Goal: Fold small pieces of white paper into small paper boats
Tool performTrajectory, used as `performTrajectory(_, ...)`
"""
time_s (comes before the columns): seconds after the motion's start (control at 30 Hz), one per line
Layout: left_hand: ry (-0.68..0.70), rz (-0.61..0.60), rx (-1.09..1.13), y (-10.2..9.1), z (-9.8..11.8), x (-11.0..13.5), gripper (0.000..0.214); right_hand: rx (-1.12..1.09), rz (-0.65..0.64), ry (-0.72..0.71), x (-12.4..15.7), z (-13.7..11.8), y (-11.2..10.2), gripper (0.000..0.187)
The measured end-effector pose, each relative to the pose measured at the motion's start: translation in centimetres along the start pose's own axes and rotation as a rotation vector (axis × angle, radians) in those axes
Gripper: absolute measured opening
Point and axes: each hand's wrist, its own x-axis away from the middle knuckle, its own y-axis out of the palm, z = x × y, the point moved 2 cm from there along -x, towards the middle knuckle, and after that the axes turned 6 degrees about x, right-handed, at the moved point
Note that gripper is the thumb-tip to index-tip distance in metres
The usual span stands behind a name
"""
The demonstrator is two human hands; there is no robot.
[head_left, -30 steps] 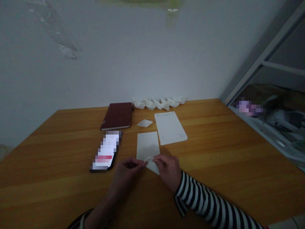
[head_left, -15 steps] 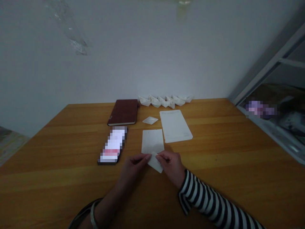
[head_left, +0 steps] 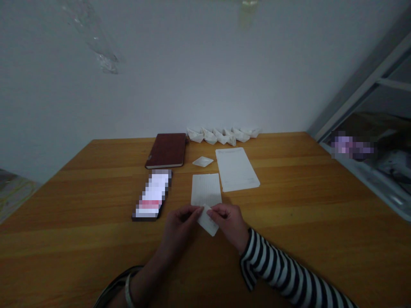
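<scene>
My left hand (head_left: 180, 226) and my right hand (head_left: 227, 221) pinch a small folded white paper (head_left: 208, 220) between their fingertips, just above the table. Its middle is partly hidden by my fingers. Beyond my hands lies a white gridded paper sheet (head_left: 206, 189), its near edge close to the held piece. To its right is a larger printed white sheet (head_left: 236, 169). A flat folded paper piece (head_left: 203, 161) sits above them. Several white paper boats (head_left: 221, 135) stand in a row at the back.
A dark red notebook (head_left: 166, 150) and a smartphone (head_left: 152, 195) with a blurred screen lie left of the papers on the wooden table (head_left: 289, 226). A white wall (head_left: 160, 77) rises behind. A grey metal frame (head_left: 359, 98) stands at right.
The whole scene has shifted right in view as my head turned. My hands have drawn closer, and the held paper now tilts a little differently between my fingers.
</scene>
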Motion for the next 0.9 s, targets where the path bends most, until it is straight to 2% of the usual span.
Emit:
performTrajectory(0.17,-0.034,0.007,0.021,0.2,0.0,0.0,0.025,0.051,0.068,-0.031,0.1,-0.2,0.0,0.022)
performTrajectory(0.37,-0.133,-0.013,0.018,-0.3,-0.1,-0.1,0.033,0.150,0.157,-0.177,0.6,-0.7,0.4,0.022)
performTrajectory(0.43,-0.137,-0.013,0.048,-0.5,-0.4,-0.2,0.032,0.212,0.145,-0.196,0.8,-0.9,0.6,0.022)
performTrajectory(0.6,-0.094,0.076,0.075,-0.8,-0.8,-0.1,0.030,0.230,0.126,-0.226,1.2,-1.4,0.9,0.024)
performTrajectory(0.8,-0.139,-0.075,0.139,0.3,0.0,0.2,0.033,0.179,0.188,-0.246,1.5,-1.5,1.1,0.024)
performTrajectory(0.9,-0.088,-0.067,0.088,0.3,0.2,0.3,0.032,0.172,0.184,-0.240,1.5,-1.4,1.2,0.024)
